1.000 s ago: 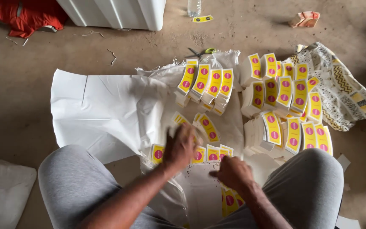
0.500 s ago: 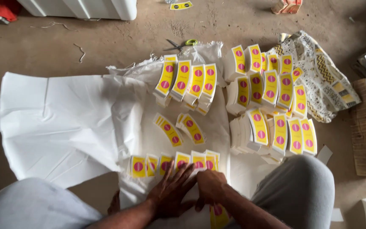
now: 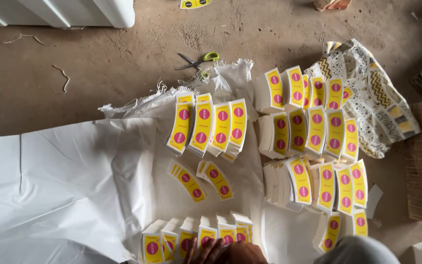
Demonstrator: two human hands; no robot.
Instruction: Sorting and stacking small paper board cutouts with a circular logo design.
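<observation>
My hands sit at the very bottom edge of the view, pressed against the near row of stacked yellow curved paper blanks with pink round spots (image 3: 199, 237). Only the knuckles and a few fingers (image 3: 206, 252) of my left hand (image 3: 211, 254) show, spread a little and resting on the lower ends of those stacks; whether they are grasping a stack I cannot tell. My right hand (image 3: 245, 254) lies just beside it, mostly cut off, and I cannot tell how its fingers are set either.

That near row stands on the big white plastic woven sheet (image 3: 64, 186) spread over the brown concrete floor (image 3: 98, 63), each stack's long axis running away from me. Beyond the row, two loose small stacks (image 3: 203, 180) lie slanted, their long axes pointing down to the right. Further beyond, a fan of four taller stacks (image 3: 211, 124) leans together. To the right of the row, many more stacks (image 3: 313, 146) crowd in three rows, next to a torn patterned paper wrapper (image 3: 377, 112). Green-handled scissors (image 3: 199, 59) lie on the floor, well beyond the row.
</observation>
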